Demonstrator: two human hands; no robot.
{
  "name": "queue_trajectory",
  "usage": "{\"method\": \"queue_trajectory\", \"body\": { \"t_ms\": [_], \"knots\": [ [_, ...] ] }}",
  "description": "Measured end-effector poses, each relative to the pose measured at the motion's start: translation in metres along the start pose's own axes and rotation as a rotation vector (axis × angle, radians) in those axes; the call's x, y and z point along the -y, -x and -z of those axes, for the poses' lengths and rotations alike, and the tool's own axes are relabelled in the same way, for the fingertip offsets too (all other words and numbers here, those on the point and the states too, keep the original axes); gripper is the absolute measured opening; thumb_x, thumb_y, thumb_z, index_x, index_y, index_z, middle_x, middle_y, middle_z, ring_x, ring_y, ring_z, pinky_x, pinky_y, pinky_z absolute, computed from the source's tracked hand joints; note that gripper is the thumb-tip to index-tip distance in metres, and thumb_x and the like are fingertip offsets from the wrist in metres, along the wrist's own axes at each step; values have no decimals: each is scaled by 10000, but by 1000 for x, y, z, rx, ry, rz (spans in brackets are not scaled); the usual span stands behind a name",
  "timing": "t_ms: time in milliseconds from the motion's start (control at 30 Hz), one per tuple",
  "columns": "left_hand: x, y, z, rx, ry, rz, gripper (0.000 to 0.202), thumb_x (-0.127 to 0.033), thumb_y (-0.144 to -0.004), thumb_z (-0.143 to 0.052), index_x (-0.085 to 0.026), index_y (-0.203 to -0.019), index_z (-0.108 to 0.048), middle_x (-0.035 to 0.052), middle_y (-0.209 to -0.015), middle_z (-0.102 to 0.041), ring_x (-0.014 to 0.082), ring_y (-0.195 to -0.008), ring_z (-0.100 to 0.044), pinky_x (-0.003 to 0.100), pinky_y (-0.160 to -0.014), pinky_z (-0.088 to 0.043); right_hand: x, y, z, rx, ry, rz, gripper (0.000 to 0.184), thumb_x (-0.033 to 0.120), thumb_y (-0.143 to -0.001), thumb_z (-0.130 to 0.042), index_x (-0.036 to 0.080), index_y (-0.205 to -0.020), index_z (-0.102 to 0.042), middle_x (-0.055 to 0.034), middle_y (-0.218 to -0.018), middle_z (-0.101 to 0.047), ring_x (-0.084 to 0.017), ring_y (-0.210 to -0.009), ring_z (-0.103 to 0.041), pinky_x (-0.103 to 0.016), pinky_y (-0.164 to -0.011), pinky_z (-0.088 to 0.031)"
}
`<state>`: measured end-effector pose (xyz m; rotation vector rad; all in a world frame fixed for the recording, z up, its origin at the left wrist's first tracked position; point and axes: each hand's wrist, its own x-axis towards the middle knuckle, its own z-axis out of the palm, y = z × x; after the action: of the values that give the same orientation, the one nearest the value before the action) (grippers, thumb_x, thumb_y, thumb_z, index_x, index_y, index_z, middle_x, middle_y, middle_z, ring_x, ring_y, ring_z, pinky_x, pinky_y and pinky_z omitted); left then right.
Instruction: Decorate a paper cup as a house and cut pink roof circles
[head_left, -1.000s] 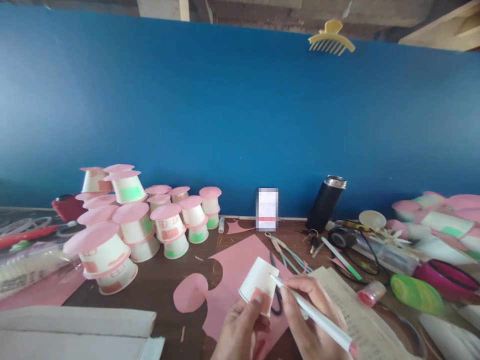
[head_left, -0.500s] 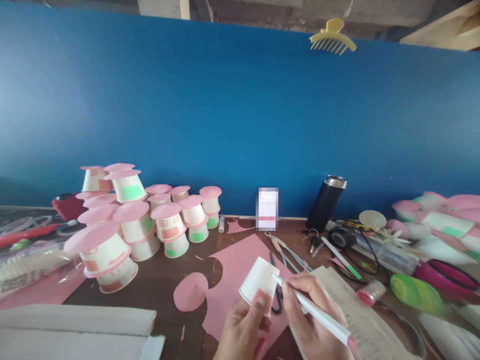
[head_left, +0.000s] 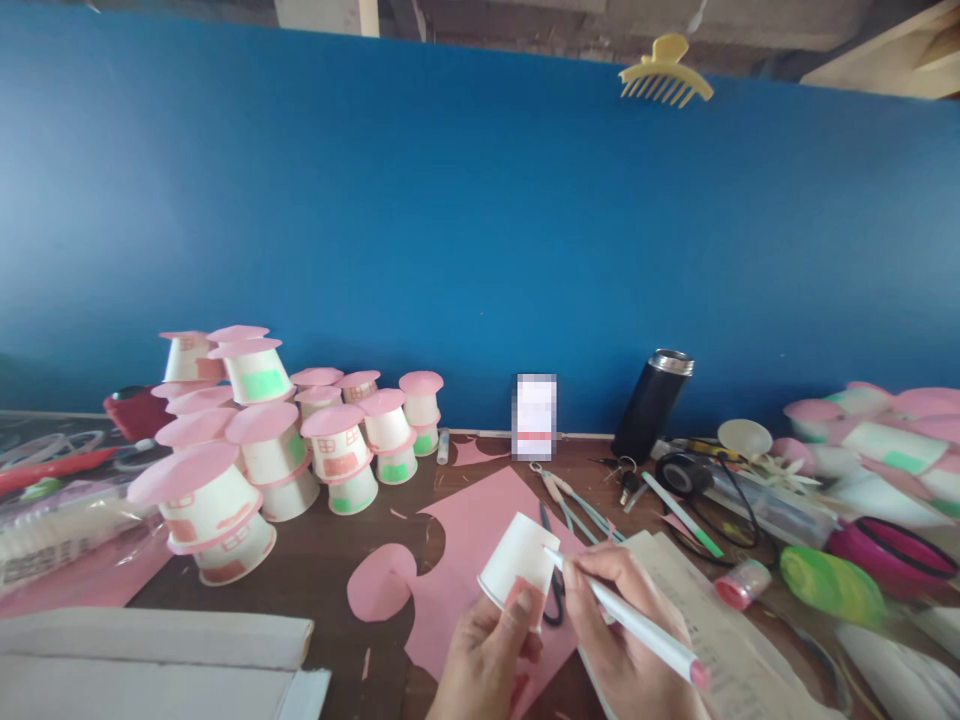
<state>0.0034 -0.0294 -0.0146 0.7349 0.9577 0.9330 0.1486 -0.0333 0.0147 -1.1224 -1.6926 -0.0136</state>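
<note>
In the head view, the left hand point(head_left: 495, 640) gripped a white paper cup point(head_left: 516, 550), tilted above a cut pink paper sheet point(head_left: 454, 570), while the right hand point(head_left: 626, 625) pinched a white felt-tip marker point(head_left: 637, 622) (pink at its rear end), tip at the cup's wall. Paper-cup towers point(head_left: 337, 450) with pink discs stood to the left, a black vacuum flask point(head_left: 649, 412) farther right.

Nothing can be read. Print on the paper point(head_left: 705, 620) before the black bottle point(head_left: 649, 410) is blurred, as are the plastic wrap's point(head_left: 82, 535) marks, well left of the bottle
</note>
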Motion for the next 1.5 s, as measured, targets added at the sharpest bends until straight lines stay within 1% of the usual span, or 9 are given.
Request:
{"method": "queue_trajectory", "body": {
  "t_ms": [100, 267, 400, 533, 767, 1000, 1167, 1333, 1500],
  "knots": [
    [0, 0, 0, 1, -15, 0, 677, -812, -588, -663, -152, -722, -595, -38, -581, -492, 36, -453, -291, 168, -415, -175, 1, 0, 0, -5, -9, 14, 28, 195, -939, -581, 223, -936, -578, 22, -734, -603, -120, -630, -607, -225, -663, -507],
    [0, 1, 0, -30, -30, 15, 675, -802, -581, -678, -148, -725, -601, -31, -604, -508, 42, -491, -335, 160, -456, -230, 2, 0, 1, 5, 0, -7, 14, 216, -945, -580, 226, -934, -580, 26, -719, -607, -114, -607, -605, -210, -606, -496],
    [0, 1, 1, -37, -51, -5, 688, -813, -582, -663, -141, -718, -611, -20, -610, -521, 46, -495, -345, 169, -461, -241, 2, 0, 1, 5, -4, -5, 25, 213, -941, -586, 226, -921, -582, 29, -708, -607, -111, -602, -607, -202, -605, -497],
    [1, 1, 1, -38, -48, 9, 677, -808, -588, -667, -147, -726, -606, -25, -612, -520, 43, -488, -342, 169, -463, -242, 2, 0, 0, 7, -11, -18, 28, 216, -938, -591, 228, -915, -580, 32, -700, -605, -110, -598, -607, -198, -600, -498],
    [3, 1, 2, -50, -62, 4, 644, -785, -606, -680, -153, -712, -619, -12, -633, -548, 60, -517, -357, 179, -482, -282, 3, -2, 1, 0, 18, -21, 59, 245, -943, -584, 225, -888, -583, 32, -666, -604, -118, -567, -599, -211, -579, -501],
    [3, 1, 0, -60, -33, 10, 620, -762, -609, -701, -156, -715, -626, -27, -625, -542, 45, -488, -356, 172, -470, -265, 4, -3, 2, 8, 19, -40, 68, 251, -945, -575, 224, -884, -588, 32, -658, -603, -123, -543, -593, -215, -537, -494],
    [2, 2, 0, -57, -44, 11, 641, -777, -612, -685, -149, -725, -618, -21, -628, -535, 42, -497, -347, 163, -465, -240, 3, -1, 2, 18, 3, -51, 63, 245, -949, -572, 224, -891, -585, 31, -666, -598, -118, -560, -592, -212, -555, -493],
    [1, 3, 0, -53, -55, -1, 668, -803, -604, -662, -146, -713, -602, -18, -633, -528, 42, -509, -336, 158, -473, -241, 4, -1, 2, 29, -8, -49, 64, 245, -951, -570, 225, -891, -573, 34, -664, -593, -113, -548, -586, -208, -552, -493],
    [1, 3, 0, -61, -72, 2, 670, -803, -600, -665, -147, -728, -626, -17, -634, -532, 45, -504, -339, 162, -472, -243, 6, -2, 2, 28, 3, -42, 70, 252, -950, -565, 224, -886, -569, 27, -650, -606, -129, -539, -603, -216, -526, -499]
  ]
}}
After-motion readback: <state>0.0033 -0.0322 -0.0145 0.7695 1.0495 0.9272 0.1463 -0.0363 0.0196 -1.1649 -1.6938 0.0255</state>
